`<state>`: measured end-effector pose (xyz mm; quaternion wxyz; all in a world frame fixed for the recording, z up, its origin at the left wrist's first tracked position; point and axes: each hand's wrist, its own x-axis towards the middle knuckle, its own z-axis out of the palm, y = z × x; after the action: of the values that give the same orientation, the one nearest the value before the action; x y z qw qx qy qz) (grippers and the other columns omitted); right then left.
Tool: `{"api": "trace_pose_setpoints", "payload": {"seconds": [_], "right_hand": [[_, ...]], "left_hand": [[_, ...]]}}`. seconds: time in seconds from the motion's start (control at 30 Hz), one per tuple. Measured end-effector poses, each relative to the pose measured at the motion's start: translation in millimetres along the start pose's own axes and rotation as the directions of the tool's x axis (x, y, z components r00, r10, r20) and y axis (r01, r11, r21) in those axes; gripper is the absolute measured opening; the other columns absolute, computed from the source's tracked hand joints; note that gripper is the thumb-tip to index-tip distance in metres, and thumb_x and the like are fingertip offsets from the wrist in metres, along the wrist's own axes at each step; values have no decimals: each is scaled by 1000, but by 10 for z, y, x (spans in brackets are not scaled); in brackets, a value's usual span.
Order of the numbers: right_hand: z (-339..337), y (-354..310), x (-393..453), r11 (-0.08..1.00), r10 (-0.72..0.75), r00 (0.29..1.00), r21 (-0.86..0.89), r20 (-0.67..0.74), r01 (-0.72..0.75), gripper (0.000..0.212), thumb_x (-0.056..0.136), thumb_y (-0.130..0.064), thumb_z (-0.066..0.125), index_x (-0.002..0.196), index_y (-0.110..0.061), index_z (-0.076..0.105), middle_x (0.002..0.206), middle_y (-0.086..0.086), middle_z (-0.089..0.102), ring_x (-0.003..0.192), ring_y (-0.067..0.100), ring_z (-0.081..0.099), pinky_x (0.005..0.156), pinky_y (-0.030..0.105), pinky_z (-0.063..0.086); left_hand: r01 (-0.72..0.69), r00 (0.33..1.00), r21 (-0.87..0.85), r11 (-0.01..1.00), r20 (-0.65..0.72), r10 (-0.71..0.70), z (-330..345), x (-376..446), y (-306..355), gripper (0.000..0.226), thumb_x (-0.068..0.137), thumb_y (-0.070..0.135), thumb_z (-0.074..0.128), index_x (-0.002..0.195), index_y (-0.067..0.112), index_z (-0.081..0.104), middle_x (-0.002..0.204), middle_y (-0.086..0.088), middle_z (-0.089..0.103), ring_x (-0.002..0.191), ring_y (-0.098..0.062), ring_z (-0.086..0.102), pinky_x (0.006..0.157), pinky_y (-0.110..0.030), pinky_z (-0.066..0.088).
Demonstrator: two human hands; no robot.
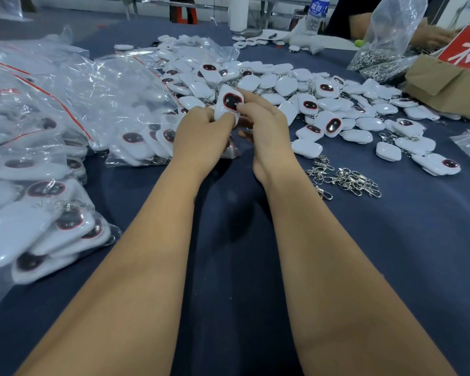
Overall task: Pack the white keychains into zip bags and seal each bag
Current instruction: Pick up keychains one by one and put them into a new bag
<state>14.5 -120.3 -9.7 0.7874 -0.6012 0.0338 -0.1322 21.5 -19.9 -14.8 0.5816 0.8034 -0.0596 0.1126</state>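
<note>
Both hands meet above the dark blue table (228,213), holding a small stack of white keychains (228,100) with dark oval faces. My left hand (201,134) grips the stack from below and the left. My right hand (261,118) pinches the top keychain at its right edge. A clear zip bag seems to hang under the hands, mostly hidden. A big heap of loose white keychains (296,88) lies just beyond. Filled zip bags with red seal strips (52,109) are piled on the left.
Loose metal clasps (347,180) lie to the right of my right forearm. A cardboard box (445,85) and a bag of metal parts (383,42) stand at the far right, near another person's arm (429,33). A water bottle (316,12) stands at the back.
</note>
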Motion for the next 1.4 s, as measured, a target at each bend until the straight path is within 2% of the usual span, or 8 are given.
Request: {"api": "trace_pose_setpoints", "payload": {"seconds": [0.13, 0.33, 0.43, 0.53, 0.83, 1.13, 1.3, 1.4], "right_hand": [[-1, -5, 10, 999, 43, 999, -10, -14, -43, 24, 91, -3, 57, 106, -14, 72, 93, 3, 68, 83, 13, 59, 72, 22, 44], [-17, -19, -2, 999, 36, 999, 5, 24, -36, 23, 92, -4, 56, 88, -22, 70, 88, 0, 69, 79, 11, 61, 67, 19, 47], [-5, -24, 1, 999, 18, 1000, 28, -12, -18, 20, 90, -1, 58, 92, -16, 70, 89, 4, 69, 81, 15, 60, 69, 23, 48], [7, -21, -19, 999, -2, 1000, 48, -19, 3, 21, 88, 5, 57, 86, -12, 70, 84, 9, 69, 77, 19, 64, 78, 35, 57], [23, -9, -18, 994, -27, 999, -104, -18, 25, 26, 90, 8, 49, 92, -9, 68, 78, 6, 68, 70, 16, 63, 71, 28, 55], [27, -32, -39, 994, -31, 999, -101, 21, 33, 29, 86, 12, 48, 97, -5, 68, 69, 0, 68, 59, 6, 63, 58, 18, 53], [21, -35, -9, 1000, -6, 998, -21, -66, 4, 21, 90, 6, 53, 101, -6, 66, 79, 5, 66, 64, 11, 58, 55, 18, 49], [-38, -45, 55, 994, 43, 980, 109, -195, -22, 15, 95, 0, 53, 94, -14, 59, 92, 8, 64, 73, 16, 54, 59, 23, 45]], "left_hand": [[-18, 1000, 11, 1000, -7, 18, 0, -9, 1, 31, 77, 30, 52, 61, 4, 55, 57, -5, 50, 60, -20, 53, 60, -35, 43], [-60, 998, 46, 997, 1, 60, 4, -11, -7, 31, 82, 31, 54, 59, 9, 57, 59, -12, 55, 60, -23, 53, 61, -37, 46], [-59, 998, 71, 996, -20, 60, 21, -7, 0, 22, 86, 28, 56, 82, 8, 65, 76, -11, 67, 75, -29, 65, 74, -43, 53], [49, 998, -118, 992, -30, -53, 8, -1, 20, 8, 84, 26, 56, 89, 20, 59, 78, 0, 65, 68, -21, 65, 73, -41, 57], [24, 999, -95, 995, -23, -26, 13, -5, 11, 11, 85, 32, 58, 82, 22, 56, 68, 9, 63, 62, -16, 60, 78, -47, 57], [-25, 996, -48, 999, -86, 21, 5, -38, 40, 17, 87, 27, 60, 88, 11, 59, 82, -8, 68, 77, -35, 65, 76, -52, 57], [-53, 993, -2, 999, -110, 53, 17, -16, 15, 13, 86, 33, 68, 90, 26, 58, 80, 5, 63, 73, -16, 62, 75, -35, 55], [-62, 993, 68, 996, -98, 68, 4, -20, 1, 27, 80, 18, 70, 103, 27, 58, 78, 9, 60, 74, -8, 58, 67, -22, 47]]}}
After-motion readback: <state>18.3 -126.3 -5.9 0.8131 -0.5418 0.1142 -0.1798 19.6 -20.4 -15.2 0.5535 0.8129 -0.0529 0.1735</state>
